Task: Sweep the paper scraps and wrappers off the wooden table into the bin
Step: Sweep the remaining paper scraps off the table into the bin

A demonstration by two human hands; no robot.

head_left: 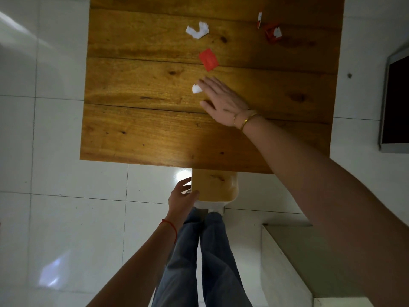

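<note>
On the wooden table [137, 129] lie a small white paper scrap [196, 89], a red wrapper [208, 59], a larger torn white scrap [197, 30], and two red-and-white wrappers [273, 32] near the far right. My right hand [221, 100] lies flat on the table with fingers apart, its fingertips touching the small white scrap. Below the table's near edge, my left hand [182, 197] grips the left rim of the bin [234, 189], whose inside looks tan.
White tiled floor [66, 196] surrounds the table. A dark screen with a pale frame [396, 103] lies on the right. A white ledge [285, 262] stands at lower right beside my legs [199, 262].
</note>
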